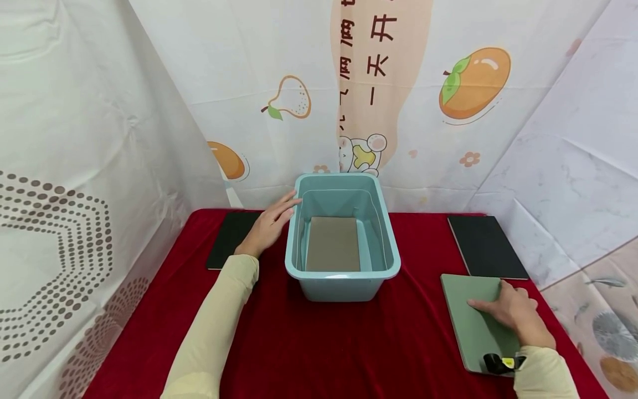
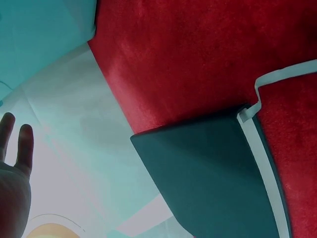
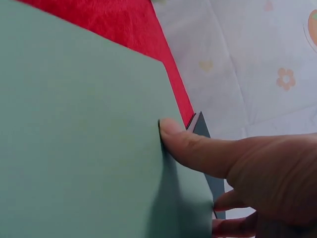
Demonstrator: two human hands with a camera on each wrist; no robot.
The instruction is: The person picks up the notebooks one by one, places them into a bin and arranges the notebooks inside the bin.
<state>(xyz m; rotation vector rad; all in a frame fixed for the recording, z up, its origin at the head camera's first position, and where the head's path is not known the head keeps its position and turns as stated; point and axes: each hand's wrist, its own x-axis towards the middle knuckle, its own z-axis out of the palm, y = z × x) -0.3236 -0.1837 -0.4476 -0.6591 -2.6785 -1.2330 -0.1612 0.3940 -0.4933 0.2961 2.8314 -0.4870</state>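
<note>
Right of blue bin (image 1: 343, 290): right hand (image 1: 520, 314) pinches green notebook (image 1: 468, 327) | left hand (image 1: 268, 226) by bin's rim, fingers straight, parted | grey book (image 1: 333, 244) inside | black book (image 1: 231, 241) left, another (image 1: 487, 246) right | red cloth (image 1: 319, 349), printed curtains (image 1: 279, 39)

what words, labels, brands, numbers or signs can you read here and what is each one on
"一天开": printed sideways on the backdrop; the next character is cut off by the picture's top edge.
Second column of characters beside it: partly lost in a fold, not reliably readable.
Yellow label near the right hand: too small to read.
Green notebook, blue tub: no text visible.
</note>
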